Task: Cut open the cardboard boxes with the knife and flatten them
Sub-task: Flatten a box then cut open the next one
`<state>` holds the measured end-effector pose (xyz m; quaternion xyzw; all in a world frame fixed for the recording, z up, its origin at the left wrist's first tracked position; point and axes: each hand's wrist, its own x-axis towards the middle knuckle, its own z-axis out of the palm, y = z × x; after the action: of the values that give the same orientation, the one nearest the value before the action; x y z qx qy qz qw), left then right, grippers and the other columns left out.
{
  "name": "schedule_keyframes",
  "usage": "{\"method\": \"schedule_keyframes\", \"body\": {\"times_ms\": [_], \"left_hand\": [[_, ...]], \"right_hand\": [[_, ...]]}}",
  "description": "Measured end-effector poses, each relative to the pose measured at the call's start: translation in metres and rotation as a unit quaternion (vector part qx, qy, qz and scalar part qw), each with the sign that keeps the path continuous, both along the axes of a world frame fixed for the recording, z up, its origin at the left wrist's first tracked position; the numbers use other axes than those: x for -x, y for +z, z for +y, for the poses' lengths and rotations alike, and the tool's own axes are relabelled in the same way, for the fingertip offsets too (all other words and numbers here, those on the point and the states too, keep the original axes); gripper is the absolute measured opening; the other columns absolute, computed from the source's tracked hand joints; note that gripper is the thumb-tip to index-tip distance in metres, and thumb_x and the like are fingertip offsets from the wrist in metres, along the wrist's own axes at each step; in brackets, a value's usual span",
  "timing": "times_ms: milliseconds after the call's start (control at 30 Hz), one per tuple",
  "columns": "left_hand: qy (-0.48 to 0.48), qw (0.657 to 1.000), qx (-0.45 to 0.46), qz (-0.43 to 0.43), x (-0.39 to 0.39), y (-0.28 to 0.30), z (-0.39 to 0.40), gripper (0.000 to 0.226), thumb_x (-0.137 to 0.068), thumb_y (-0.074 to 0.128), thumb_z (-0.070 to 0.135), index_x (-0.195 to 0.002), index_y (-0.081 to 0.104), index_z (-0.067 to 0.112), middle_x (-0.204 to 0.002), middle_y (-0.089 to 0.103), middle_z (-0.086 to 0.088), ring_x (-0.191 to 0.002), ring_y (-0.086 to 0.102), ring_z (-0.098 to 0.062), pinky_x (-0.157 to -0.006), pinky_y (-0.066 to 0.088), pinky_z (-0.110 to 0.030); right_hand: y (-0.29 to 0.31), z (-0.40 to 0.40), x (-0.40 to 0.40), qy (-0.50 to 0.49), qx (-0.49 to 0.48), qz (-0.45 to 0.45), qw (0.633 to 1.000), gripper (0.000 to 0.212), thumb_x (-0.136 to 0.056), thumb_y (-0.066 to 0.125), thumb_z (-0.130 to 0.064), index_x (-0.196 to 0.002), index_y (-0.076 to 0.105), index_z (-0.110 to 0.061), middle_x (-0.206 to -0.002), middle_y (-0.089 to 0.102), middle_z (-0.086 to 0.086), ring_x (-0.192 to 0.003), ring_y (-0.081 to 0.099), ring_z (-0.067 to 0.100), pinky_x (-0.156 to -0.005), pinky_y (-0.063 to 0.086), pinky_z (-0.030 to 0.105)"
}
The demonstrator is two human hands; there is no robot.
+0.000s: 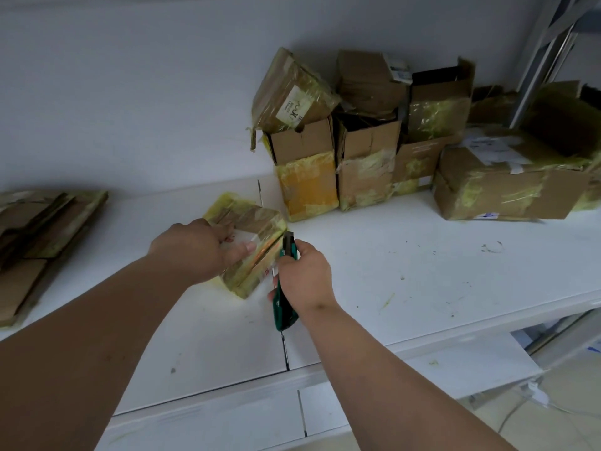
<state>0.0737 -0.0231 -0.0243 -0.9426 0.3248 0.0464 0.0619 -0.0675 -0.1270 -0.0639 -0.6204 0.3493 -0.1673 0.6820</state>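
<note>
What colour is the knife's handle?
Dark green, seen in the head view: knife in the right hand.

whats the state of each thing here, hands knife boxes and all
left hand: pressing on small box, fingers straight
right hand: gripping knife
knife: tip at small box's right edge
small box: taped shut, lying flat
box pile: unflattened, some tops open
flattened cardboard: stacked at left
</note>
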Motion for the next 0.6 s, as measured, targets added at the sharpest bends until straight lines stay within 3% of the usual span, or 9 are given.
{"method": "schedule_keyframes", "body": {"times_ms": [167,267,400,467,600], "left_hand": [[0.004,1.0,-0.001,-0.002,0.0003,-0.0003,-0.0008,0.085,-0.075,0.019,0.089,-0.146,0.035,0.044,-0.141,0.045,0.0,-0.124,0.047,-0.029,-0.094,0.046,-0.038],[0.003,1.0,-0.001,-0.002,-0.0003,-0.0009,-0.001,0.086,-0.074,0.017,0.089,-0.146,0.033,0.046,-0.142,0.045,0.002,-0.124,0.047,-0.029,-0.094,0.046,-0.038],[0.005,1.0,-0.002,0.004,-0.0024,-0.0005,-0.0005,0.089,-0.071,0.014,0.091,-0.147,0.032,0.047,-0.14,0.045,0.003,-0.122,0.048,-0.028,-0.095,0.046,-0.039],[0.003,1.0,-0.001,0.002,-0.0024,-0.0003,-0.0003,0.088,-0.073,0.014,0.09,-0.147,0.032,0.047,-0.141,0.045,0.003,-0.123,0.047,-0.028,-0.095,0.046,-0.04],[-0.001,1.0,0.006,0.003,-0.0022,-0.0007,-0.002,0.087,-0.072,0.015,0.09,-0.146,0.033,0.047,-0.142,0.044,0.004,-0.125,0.046,-0.028,-0.094,0.045,-0.039]], "right_hand": [[-0.0041,-0.0035,-0.0073,-0.006,0.014,0.011,1.0,0.021,-0.093,0.043,-0.007,-0.094,0.058,-0.022,-0.078,0.061,0.013,-0.043,0.06,0.025,-0.058,0.061,0.047],[-0.0053,-0.0012,-0.0086,-0.013,0.003,0.004,1.0,0.025,-0.094,0.044,-0.007,-0.086,0.056,-0.028,-0.078,0.061,0.011,-0.04,0.058,0.019,-0.059,0.061,0.049],[-0.0026,-0.0049,-0.0055,-0.03,0.001,-0.006,1.0,0.033,-0.096,0.04,-0.006,-0.08,0.052,-0.032,-0.077,0.062,0.009,-0.044,0.06,0.02,-0.045,0.051,0.027],[-0.0015,-0.006,-0.0061,-0.018,-0.002,0.004,1.0,0.031,-0.095,0.04,-0.006,-0.082,0.053,-0.03,-0.079,0.062,0.011,-0.046,0.061,0.023,-0.044,0.049,0.025],[0.0009,-0.0084,-0.0119,0.012,0.02,0.033,0.999,0.017,-0.092,0.043,-0.006,-0.093,0.059,-0.011,-0.078,0.062,0.015,-0.049,0.062,0.029,-0.059,0.062,0.046]]}}
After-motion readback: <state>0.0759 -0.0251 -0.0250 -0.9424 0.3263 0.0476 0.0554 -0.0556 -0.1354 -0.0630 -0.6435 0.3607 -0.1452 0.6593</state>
